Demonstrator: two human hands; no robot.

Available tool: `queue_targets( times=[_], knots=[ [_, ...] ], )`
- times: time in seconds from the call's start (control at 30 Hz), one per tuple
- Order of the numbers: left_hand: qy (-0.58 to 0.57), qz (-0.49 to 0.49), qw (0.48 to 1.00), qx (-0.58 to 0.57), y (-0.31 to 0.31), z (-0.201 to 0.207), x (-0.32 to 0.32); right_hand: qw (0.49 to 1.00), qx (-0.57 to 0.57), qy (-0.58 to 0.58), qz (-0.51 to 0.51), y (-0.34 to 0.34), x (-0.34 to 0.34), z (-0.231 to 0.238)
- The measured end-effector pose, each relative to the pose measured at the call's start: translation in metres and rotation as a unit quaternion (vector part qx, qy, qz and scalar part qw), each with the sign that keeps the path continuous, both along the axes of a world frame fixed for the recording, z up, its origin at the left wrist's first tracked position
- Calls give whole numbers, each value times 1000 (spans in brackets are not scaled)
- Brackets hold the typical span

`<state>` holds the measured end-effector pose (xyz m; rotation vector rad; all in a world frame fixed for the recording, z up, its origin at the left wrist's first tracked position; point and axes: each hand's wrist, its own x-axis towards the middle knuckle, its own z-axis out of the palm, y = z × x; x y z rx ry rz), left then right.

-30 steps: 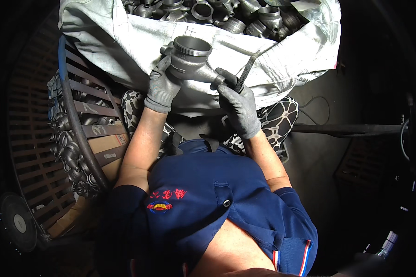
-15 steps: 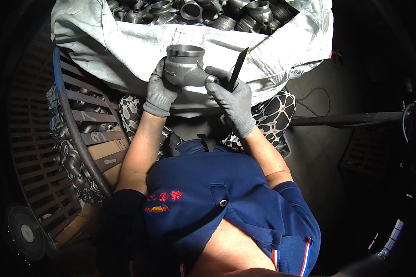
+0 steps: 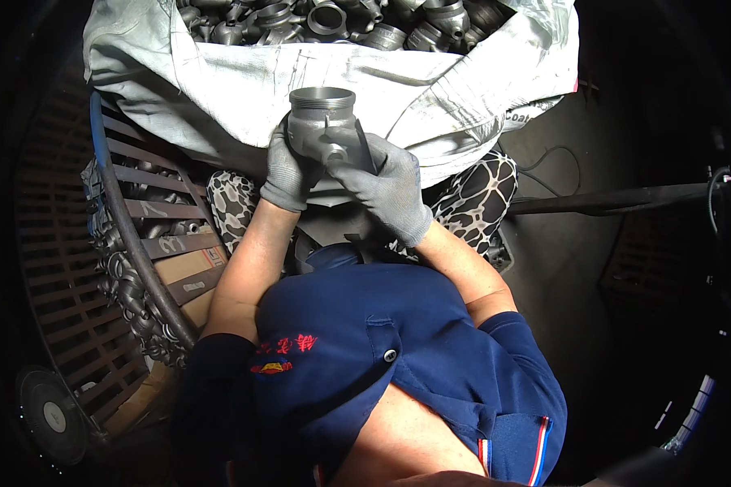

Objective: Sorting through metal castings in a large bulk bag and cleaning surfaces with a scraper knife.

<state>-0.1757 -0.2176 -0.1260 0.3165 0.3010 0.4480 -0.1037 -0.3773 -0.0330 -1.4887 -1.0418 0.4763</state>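
Note:
A grey cast-metal pipe fitting (image 3: 320,130) is held up in front of the white sack, its threaded round mouth facing upward and its short side outlet turned toward me. My left hand (image 3: 284,172), in a grey knit glove, is wrapped round the fitting's left side, with some fingers hidden behind it. My right hand (image 3: 390,183), gloved the same way, is closed at the right side, thumb by the side outlet. A flat black file (image 3: 365,148) is in that hand, seen nearly edge-on between the fitting and the glove; much of it is hidden.
Beyond my hands stands a large white woven sack (image 3: 244,81) full of similar metal fittings (image 3: 382,36). On the left, a slatted metal basket (image 3: 122,211) holds more castings and cardboard (image 3: 191,264). A dark bar (image 3: 617,200) and a thin cable lie at the right.
The fitting has turned so its side outlet swings from the right toward me. My right hand has moved left and nearer, and the upright black file has tipped, now mostly behind the glove.

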Motion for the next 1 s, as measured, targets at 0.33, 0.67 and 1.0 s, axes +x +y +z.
queue_targets(
  times=[0.33, 0.67, 1.0],
  knots=[
    [-41, -41, 998, 5, -28, 36, 0, 987, 62, 133, -62, -5, 40, 10],
    [149, 72, 985, -45, -46, 65, 5, 974, 116, 170, -96, 3, 35, 8],
    [-158, -58, 981, -102, -33, 21, 0, 976, 121, 136, -122, 6, 25, -2]
  ],
)
